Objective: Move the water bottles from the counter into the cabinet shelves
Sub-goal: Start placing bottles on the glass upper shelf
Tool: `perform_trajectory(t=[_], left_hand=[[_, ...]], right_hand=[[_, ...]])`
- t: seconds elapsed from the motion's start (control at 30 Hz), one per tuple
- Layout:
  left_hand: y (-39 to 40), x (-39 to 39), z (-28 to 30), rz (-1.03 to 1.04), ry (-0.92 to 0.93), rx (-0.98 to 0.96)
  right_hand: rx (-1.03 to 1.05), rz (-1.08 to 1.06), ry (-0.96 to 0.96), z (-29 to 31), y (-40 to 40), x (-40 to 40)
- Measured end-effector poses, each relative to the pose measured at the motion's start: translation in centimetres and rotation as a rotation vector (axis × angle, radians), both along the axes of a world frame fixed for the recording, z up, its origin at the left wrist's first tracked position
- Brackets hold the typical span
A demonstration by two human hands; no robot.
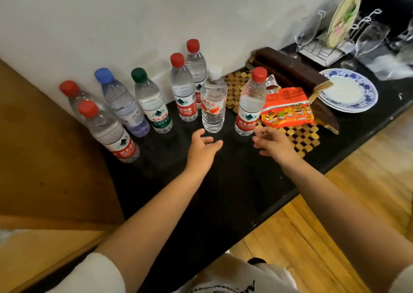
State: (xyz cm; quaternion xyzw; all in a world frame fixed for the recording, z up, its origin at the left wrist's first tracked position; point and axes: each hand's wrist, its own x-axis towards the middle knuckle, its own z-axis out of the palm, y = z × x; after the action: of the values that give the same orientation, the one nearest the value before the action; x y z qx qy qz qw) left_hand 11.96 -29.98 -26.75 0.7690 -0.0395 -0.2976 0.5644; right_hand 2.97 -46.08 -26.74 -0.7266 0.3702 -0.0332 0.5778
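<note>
Several water bottles stand on the black counter point(223, 192) against the white wall. Nearest me are a white-capped bottle point(212, 104) and a red-capped bottle point(250, 107). My left hand point(202, 149) hovers open just in front of the white-capped bottle, apart from it. My right hand point(273, 144) is open, its fingertips close to the base of the red-capped bottle. Further left stand a green-capped bottle point(152, 104), a blue-capped bottle point(121, 102) and two red-capped bottles point(107, 131). Two more red-capped bottles point(183, 89) stand behind. No cabinet shelves are in view.
An orange snack packet point(288, 109) lies on a woven wooden mat point(304, 140) to the right. Behind it are a dark wooden box point(297, 75), a blue-and-white plate point(350, 91), wine glasses point(366, 40) and a dish rack point(324, 51). A brown wooden panel point(44, 147) borders the counter's left.
</note>
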Motion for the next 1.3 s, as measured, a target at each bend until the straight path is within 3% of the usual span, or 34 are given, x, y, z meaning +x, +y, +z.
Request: perform_trajectory(t=[0.17, 0.47, 0.67, 1.0, 1.3], left_hand=[[-4.1, 4.8, 1.2, 0.146, -0.212, -0.087], [-7.7, 9.0, 1.9, 0.053, -0.266, -0.098], [-7.7, 9.1, 1.4, 0.022, -0.461, 0.096], [-0.2, 3.1, 0.9, -0.089, -0.618, 0.088], [11.6, -2.8, 1.3, -0.074, -0.468, 0.032]], right_hand=[[-0.253, -0.131, -0.151, 1.1, -2.4, 3.9], [-0.108, 0.031, -0.237, 1.0, -4.6, 7.6], [-0.205, 0.126, -0.185, 0.9, -5.0, 7.1], [-0.265, 0.304, -0.177, 0.7, 0.9, 2.6], [-0.252, 0.29, -0.19, 0.8, 9.7, -2.1]])
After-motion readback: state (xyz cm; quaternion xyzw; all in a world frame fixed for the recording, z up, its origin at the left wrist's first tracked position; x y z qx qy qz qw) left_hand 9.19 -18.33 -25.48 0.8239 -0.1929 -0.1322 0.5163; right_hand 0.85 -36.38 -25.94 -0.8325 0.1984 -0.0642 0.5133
